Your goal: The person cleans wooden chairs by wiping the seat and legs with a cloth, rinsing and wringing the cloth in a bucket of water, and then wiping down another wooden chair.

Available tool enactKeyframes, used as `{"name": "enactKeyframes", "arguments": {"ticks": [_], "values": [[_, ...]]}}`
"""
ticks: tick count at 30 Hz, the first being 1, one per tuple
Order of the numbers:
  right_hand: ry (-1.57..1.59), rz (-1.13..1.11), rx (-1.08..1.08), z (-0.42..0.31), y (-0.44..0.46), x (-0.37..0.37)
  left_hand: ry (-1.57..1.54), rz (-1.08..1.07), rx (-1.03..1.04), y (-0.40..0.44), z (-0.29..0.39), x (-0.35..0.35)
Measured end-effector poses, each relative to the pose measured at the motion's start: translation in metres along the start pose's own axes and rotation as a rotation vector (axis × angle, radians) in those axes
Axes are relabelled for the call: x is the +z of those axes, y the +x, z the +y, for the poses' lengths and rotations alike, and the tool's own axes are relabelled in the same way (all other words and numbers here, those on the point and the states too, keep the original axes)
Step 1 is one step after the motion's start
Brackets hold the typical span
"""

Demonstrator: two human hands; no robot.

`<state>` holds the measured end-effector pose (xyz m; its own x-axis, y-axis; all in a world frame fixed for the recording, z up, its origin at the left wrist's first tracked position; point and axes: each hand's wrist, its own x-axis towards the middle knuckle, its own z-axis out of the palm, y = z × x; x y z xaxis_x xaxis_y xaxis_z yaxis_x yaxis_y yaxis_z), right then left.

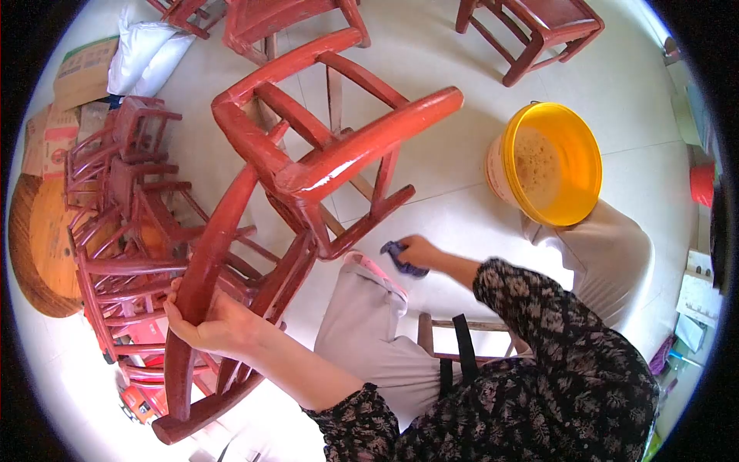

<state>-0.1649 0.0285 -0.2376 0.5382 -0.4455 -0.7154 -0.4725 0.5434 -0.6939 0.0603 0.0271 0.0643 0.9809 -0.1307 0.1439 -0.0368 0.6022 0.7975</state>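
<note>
A red wooden chair (339,165) is tipped in front of me, its frame and legs raised toward the camera. My left hand (212,319) is wrapped round one of its thick red posts at the lower left. In my right hand (419,252) is a bunched dark cloth (403,260), held above my knee and apart from the chair. A pale worn patch shows along the chair's near upper bar. To the right of the cloth stands a yellow bucket (577,165) with murky, foamy water in it.
Several small red chairs (142,192) crowd together at the left, beside a round wooden tabletop (46,246). Another red chair (539,31) stands at the upper right. Cardboard (83,73) and a white bag (146,58) lie at the upper left.
</note>
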Motion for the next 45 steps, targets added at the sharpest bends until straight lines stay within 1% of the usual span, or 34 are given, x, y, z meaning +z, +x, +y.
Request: {"name": "enactKeyframes", "arguments": {"ticks": [1,2,4,6,8,10,11,13,15,16,19,22,24,27,32,35,36,38,40,41,44,45], "values": [[0.403,0.017,-0.030,-0.004,-0.008,0.016,0.013,0.008,0.001,-0.003,0.000,0.003],[0.678,0.027,-0.064,-0.014,-0.012,0.027,0.030,0.017,0.001,-0.005,0.001,0.004],[1.301,-0.056,-0.098,-0.067,-0.020,0.034,0.014,-0.003,-0.005,-0.002,0.001,-0.003],[1.579,-0.334,-0.248,-0.090,0.018,0.040,-0.012,-0.033,-0.014,0.000,-0.001,-0.009],[1.606,-0.349,-0.201,-0.125,0.061,0.038,-0.008,-0.010,-0.013,0.003,-0.001,-0.013],[1.459,-0.306,-0.428,-0.198,0.037,0.016,-0.017,-0.032,-0.021,0.002,0.000,-0.014],[1.471,-0.195,-0.465,-0.214,0.044,0.011,-0.013,-0.010,-0.028,0.002,0.000,-0.014],[1.470,-0.093,-0.498,-0.244,0.039,0.000,-0.013,0.022,-0.027,0.000,0.001,-0.014],[1.539,-0.565,-0.541,-0.268,0.021,-0.014,0.000,-0.020,-0.035,-0.003,0.001,-0.011],[1.529,-0.604,-0.545,-0.269,0.020,-0.012,-0.005,-0.022,-0.033,-0.003,0.000,-0.010],[1.433,-0.417,-0.510,-0.244,0.041,0.006,-0.026,0.000,-0.024,-0.001,-0.003,-0.010],[1.264,-0.189,-0.465,-0.215,0.067,0.017,0.052,0.017,-0.006,-0.006,0.000,-0.007],[1.099,-0.065,-0.473,-0.213,0.081,0.015,-0.022,-0.006,-0.008,-0.013,0.000,-0.003],[0.797,0.118,-0.501,-0.213,0.095,0.011,-0.008,-0.027,0.016,-0.016,-0.002,-0.004],[0.440,0.270,-0.493,-0.198,0.111,0.014,0.008,-0.065,-0.001,-0.025,-0.003,0.001],[0.336,0.268,-0.474,-0.195,0.104,0.016,0.007,-0.099,-0.019,-0.023,-0.002,0.001],[0.308,0.265,-0.466,-0.182,0.110,0.020,0.011,-0.118,-0.023,-0.021,-0.002,0.002],[0.310,0.211,-0.442,-0.173,0.093,0.023,0.004,-0.106,-0.030,-0.022,-0.003,0.003],[0.412,0.091,-0.397,-0.148,0.078,0.030,-0.006,-0.094,-0.026,-0.021,-0.003,0.006],[0.512,0.002,-0.350,-0.128,0.071,0.034,-0.029,-0.103,-0.025,-0.020,-0.005,0.006],[0.935,-0.284,-0.098,-0.077,0.020,0.031,-0.078,-0.119,-0.043,-0.019,-0.007,0.007],[1.041,-0.248,-0.060,-0.068,0.000,0.022,-0.103,-0.128,-0.056,-0.018,-0.007,0.007]]}}
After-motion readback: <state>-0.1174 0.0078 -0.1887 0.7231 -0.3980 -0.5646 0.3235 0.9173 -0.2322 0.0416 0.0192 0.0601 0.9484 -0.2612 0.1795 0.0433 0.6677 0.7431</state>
